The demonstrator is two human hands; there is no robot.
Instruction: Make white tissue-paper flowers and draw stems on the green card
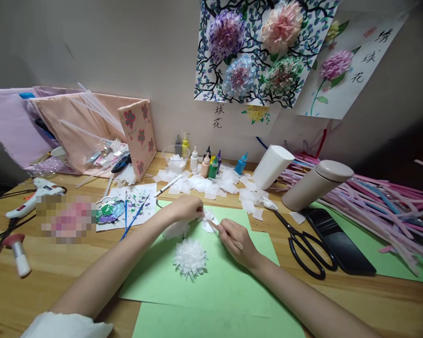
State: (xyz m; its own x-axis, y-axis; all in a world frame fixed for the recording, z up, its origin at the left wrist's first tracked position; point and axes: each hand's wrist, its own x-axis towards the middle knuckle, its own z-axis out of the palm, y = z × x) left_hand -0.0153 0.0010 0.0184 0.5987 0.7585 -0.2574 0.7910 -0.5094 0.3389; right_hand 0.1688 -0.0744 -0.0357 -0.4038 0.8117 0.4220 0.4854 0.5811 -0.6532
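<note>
Plain grey-white wall [155, 56] rises behind a light-brown wooden table [74, 267], with dark shadow at far right.

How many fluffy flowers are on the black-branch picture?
4: purple flower upper left, pink flower upper right, blue flower lower left, green flower lower right. More may lie above the view.

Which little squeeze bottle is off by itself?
The blue squeeze bottle, farthest right. A gap separates it from the others, while the peach bottle, green bottle and purple bottle bunch together.
</note>
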